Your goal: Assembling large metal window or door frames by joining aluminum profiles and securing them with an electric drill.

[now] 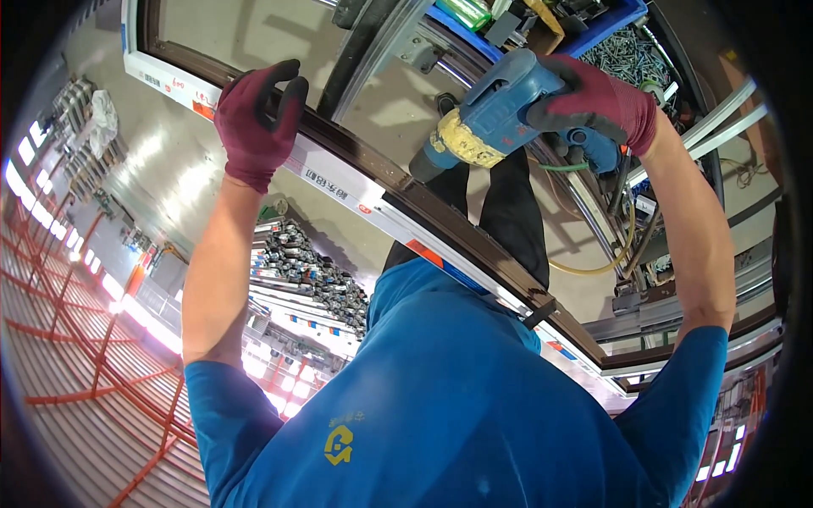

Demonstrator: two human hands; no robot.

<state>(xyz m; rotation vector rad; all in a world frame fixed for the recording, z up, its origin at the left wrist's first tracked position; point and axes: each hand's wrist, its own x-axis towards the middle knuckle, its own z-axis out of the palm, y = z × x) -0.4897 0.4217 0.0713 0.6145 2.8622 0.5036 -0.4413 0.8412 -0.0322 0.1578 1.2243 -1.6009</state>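
Note:
A brown and white metal window frame [398, 178] runs slantwise in front of me, from upper left to lower right. Its white side carries protective film with printed labels and red handwriting. My left hand [254, 127], in a maroon glove with dark fingertips, is closed over the frame's upper left part. My right hand [597, 102], gloved alike, grips a blue power drill [500, 106]. Yellow tape is wrapped round the drill's front. Its dark nose points down and left, close to the frame's brown side. Whether a bit touches the frame I cannot tell.
A blue bin [614, 19] of small parts stands at the upper right, beside a heap of screws [631, 61]. A yellowish hose [605, 269] loops below the drill. Metal profiles [309, 271] lie stacked beyond the frame at left.

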